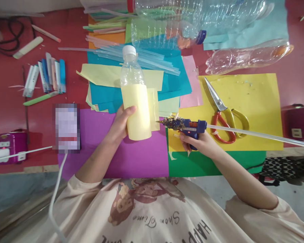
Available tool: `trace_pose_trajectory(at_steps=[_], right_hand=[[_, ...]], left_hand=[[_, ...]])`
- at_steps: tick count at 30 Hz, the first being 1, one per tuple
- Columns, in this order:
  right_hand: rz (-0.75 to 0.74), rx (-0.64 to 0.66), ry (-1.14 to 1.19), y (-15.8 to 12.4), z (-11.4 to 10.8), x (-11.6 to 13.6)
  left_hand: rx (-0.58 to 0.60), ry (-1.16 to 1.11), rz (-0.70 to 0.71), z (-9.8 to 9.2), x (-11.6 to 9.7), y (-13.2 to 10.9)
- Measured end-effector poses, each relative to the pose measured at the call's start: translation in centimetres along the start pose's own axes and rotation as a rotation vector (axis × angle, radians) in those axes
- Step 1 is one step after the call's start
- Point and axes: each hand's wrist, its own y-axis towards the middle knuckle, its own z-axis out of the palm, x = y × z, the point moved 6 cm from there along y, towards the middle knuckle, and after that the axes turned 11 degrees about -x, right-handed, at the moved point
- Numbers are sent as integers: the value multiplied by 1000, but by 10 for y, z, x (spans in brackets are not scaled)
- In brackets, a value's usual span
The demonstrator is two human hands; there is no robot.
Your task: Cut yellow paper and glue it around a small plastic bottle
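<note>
My left hand [122,124] grips a clear plastic bottle [134,91] with a white cap, upright over the purple paper [131,152]. Pale yellow paper is wrapped around the bottle's lower body, and a loose flap sticks out on its right side. My right hand [201,143] holds a blue hot glue gun [186,126] with a long glue stick [258,134] trailing out to the right. The gun's nozzle points left and nearly touches the paper flap.
Red-handled scissors [224,113] lie on yellow paper [258,101] right of the gun. Coloured sheets and several straws [142,57] are stacked behind the bottle; empty plastic bottles [245,60] lie at the back. Markers [47,76] lie left, with a phone [66,128], sockets and a white cable.
</note>
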Motion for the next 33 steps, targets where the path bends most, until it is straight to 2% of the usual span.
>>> trace_pose_trajectory(at_steps=[20,33], right_hand=[[10,3,20,-4,3,1],[34,-1,15,1,3,-9]], left_hand=[[-32,-20,-7,-5,3,7],[-26,-25,28,-5,-1,10]])
